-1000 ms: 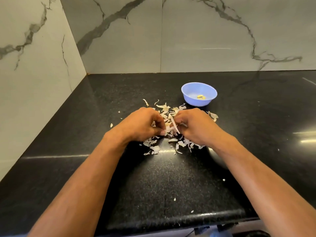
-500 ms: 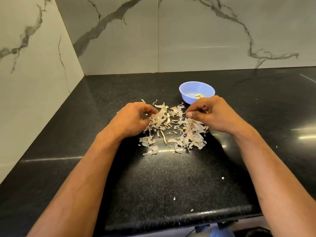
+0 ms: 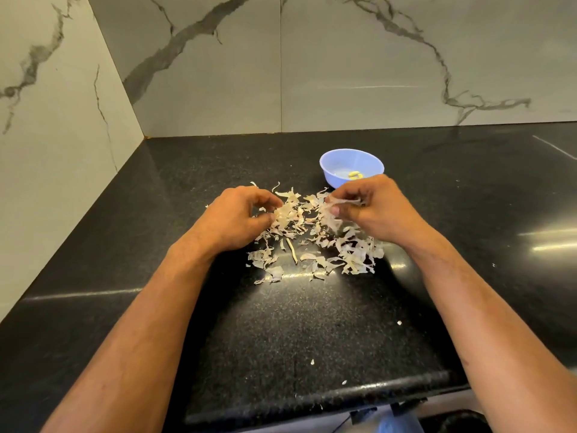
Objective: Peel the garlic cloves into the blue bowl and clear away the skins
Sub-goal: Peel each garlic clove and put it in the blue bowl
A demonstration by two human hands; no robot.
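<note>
A second ago both hands met at the middle of the garlic skins (image 3: 312,235), pulling at one piece together. They have since drawn apart: the left hand (image 3: 240,220) now rests curled at the pile's left edge, and the right hand (image 3: 374,210) has lifted toward the blue bowl (image 3: 331,179), pinching a thin skin in its fingers (image 3: 335,210).

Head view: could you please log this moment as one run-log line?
right hand: pinches skin | left hand: grips skins | skin pile: on counter | blue bowl: holds garlic
</note>
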